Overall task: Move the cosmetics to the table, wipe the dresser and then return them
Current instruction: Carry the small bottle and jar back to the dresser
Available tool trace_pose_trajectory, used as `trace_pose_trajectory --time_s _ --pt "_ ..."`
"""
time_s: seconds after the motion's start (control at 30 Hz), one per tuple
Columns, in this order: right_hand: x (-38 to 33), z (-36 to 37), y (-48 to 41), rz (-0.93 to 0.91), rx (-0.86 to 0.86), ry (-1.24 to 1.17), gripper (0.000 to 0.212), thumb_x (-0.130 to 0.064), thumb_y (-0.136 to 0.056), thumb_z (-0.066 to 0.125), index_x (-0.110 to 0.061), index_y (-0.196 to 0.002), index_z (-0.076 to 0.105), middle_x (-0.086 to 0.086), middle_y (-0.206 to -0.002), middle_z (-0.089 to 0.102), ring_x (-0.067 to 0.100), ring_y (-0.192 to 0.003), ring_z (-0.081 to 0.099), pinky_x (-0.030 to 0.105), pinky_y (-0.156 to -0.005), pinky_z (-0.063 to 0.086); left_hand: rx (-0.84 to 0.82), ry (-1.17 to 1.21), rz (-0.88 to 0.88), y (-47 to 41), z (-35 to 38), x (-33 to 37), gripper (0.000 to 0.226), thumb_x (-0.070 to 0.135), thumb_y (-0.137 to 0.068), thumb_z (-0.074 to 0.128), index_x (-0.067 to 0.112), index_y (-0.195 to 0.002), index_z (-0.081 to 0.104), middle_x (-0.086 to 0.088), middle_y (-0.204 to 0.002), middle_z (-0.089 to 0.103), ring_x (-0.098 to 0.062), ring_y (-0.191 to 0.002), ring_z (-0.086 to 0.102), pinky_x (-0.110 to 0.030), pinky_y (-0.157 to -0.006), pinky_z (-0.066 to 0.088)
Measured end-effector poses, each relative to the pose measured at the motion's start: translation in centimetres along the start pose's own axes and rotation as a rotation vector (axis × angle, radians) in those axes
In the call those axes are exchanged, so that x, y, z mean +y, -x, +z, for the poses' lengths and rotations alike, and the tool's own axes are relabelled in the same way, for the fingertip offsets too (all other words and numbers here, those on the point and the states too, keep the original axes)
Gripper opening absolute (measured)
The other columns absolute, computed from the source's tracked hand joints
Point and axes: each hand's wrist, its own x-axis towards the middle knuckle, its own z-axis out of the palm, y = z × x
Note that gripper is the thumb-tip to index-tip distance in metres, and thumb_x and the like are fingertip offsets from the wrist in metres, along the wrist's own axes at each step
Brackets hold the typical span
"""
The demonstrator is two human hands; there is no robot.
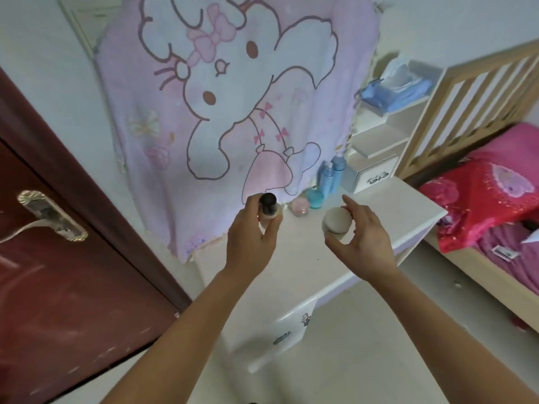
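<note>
1. Head view, left side: the left hand (250, 237) holds a small beige bottle with a black cap (269, 209) upright. Its grip pinches the bottle's body between thumb and fingers, above the back edge of the white dresser counter (379, 223).
2. Head view, right side: the right hand (361, 237) has its grip curled round a round grey-beige lidded jar (337, 220), thumb below and fingertips over the rim. The jar is in the air above the counter, not resting on it.
3. Near the pink cartoon cloth (233, 112) at the back stand a pink round jar (300, 207), a teal round bottle (316, 198) and tall blue bottles (332, 173).
4. Judgement: this looks like carrying a pair off to the table, though returning them cannot be ruled out.
5. To do it well, keep the bottle upright, support the jar from beneath so its lid cannot slip, and keep both hands apart and clear of the back row.
</note>
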Motion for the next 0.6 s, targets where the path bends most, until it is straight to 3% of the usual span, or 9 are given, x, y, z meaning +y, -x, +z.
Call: trace_pose_trajectory --time_s 0.13,0.3,0.43,0.53,0.6 --pt "3.7 1.7 -4.4 0.020 -0.006 0.011 0.078 -0.032 -0.076 0.079 -0.014 -0.144 0.044 0.004 -0.118 0.060 0.024 -0.113 0.056 0.038 -0.088 0.050 -0.017 -0.015 -0.050 -4.3 4.1 -1.9 0.026 0.051 -0.088 0.053 0.035 -0.109 0.047 0.013 -0.094 0.065 -0.008 -0.088 0.060 -0.035 -0.080 0.053" --pt "8.6 5.9 -10.5 -0.051 -0.100 -0.009 0.075 -0.029 -0.074 0.082 -0.009 -0.139 0.049 0.006 -0.112 0.062 0.029 -0.105 0.059 0.040 -0.079 0.053 0.038 -0.060 -0.200 -8.6 9.0 -5.2 0.022 0.046 -0.090 0.061 0.042 -0.105 0.046 0.020 -0.091 0.064 0.002 -0.089 0.059 -0.022 -0.075 0.049" --pt "12.4 9.6 -16.0 -0.083 -0.262 -0.079 0.075 -0.032 -0.077 0.079 -0.014 -0.142 0.047 0.003 -0.128 0.058 0.023 -0.117 0.053 0.032 -0.090 0.046 0.086 -0.076 -0.342 -11.2 12.0 -7.8 0.027 0.038 -0.087 0.069 0.045 -0.100 0.047 0.027 -0.088 0.063 0.009 -0.089 0.058 -0.012 -0.070 0.042" --pt "14.8 11.8 -20.0 -0.111 -0.417 -0.132 0.067 -0.035 -0.078 0.077 -0.016 -0.137 0.051 0.002 -0.131 0.055 0.022 -0.119 0.053 0.034 -0.095 0.049 0.137 -0.111 -0.411 -13.2 14.1 -9.2 0.031 0.032 -0.086 0.071 0.050 -0.097 0.049 0.025 -0.092 0.064 0.004 -0.087 0.060 -0.012 -0.070 0.045" --pt "15.8 13.4 -22.2 -0.134 -0.504 -0.173 0.062 -0.032 -0.075 0.078 -0.016 -0.131 0.055 0.002 -0.127 0.054 0.023 -0.114 0.055 0.038 -0.093 0.052 0.168 -0.116 -0.443 -14.1 15.1 -10.0 0.037 0.025 -0.084 0.073 0.051 -0.095 0.049 0.015 -0.093 0.064 -0.004 -0.088 0.062 -0.024 -0.077 0.052"
